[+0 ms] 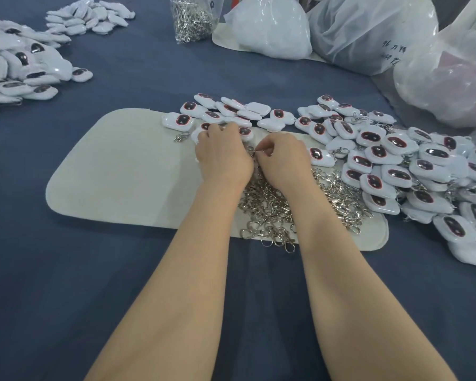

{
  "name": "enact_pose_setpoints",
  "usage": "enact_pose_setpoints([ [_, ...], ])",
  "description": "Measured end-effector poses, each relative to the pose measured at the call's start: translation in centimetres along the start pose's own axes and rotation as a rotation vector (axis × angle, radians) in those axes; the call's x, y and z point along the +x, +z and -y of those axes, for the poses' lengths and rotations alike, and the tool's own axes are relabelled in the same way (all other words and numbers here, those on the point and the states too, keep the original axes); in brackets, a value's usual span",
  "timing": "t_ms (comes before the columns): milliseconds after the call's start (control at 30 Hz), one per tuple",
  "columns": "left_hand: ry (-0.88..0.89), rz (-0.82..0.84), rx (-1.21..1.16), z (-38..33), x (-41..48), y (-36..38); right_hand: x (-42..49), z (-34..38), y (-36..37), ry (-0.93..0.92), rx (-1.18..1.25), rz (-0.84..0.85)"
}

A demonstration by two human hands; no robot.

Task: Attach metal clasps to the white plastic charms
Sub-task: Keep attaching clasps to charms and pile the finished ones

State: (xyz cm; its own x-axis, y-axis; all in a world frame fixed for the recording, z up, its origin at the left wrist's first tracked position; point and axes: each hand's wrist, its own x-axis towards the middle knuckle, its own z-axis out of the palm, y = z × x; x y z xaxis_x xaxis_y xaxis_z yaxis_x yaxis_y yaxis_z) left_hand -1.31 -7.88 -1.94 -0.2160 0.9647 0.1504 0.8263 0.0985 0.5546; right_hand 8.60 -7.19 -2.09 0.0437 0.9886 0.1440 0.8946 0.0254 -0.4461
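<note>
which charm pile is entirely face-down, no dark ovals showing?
The small pile at the far top left. Every piece there shows only plain white; the other charm piles all have dark, red-rimmed ovals facing up.

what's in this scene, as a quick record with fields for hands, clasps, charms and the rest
left hand: fingers curled over white charms at the mat's far edge; grip hidden
right hand: pinches a metal clasp
loose clasps: heap on the mat, under the wrists
charm pile: large, right of the hands
mat: pale, on blue cloth
clasp bag: clear, far centre
</note>
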Motion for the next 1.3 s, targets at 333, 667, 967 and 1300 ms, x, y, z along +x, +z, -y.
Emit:
enact_pose_setpoints([
  [333,-0.004,-0.014,0.017,-0.3,-0.2,0.4,-0.2,0.2,-0.5,0.018,0.353,-0.189],
  [667,-0.004,-0.006,-0.002,-0.3,0.0,0.4,-0.1,0.6,0.0,-0.074,0.434,-0.065],
  [967,0.031,-0.024,-0.057,-0.6,0.1,0.7,0.0,0.3,0.0,-0.064,0.426,-0.088],
  [1300,0.025,-0.041,-0.018,-0.5,0.0,0.8,-0.1,0.2,0.1,-0.038,0.252,-0.098],
])
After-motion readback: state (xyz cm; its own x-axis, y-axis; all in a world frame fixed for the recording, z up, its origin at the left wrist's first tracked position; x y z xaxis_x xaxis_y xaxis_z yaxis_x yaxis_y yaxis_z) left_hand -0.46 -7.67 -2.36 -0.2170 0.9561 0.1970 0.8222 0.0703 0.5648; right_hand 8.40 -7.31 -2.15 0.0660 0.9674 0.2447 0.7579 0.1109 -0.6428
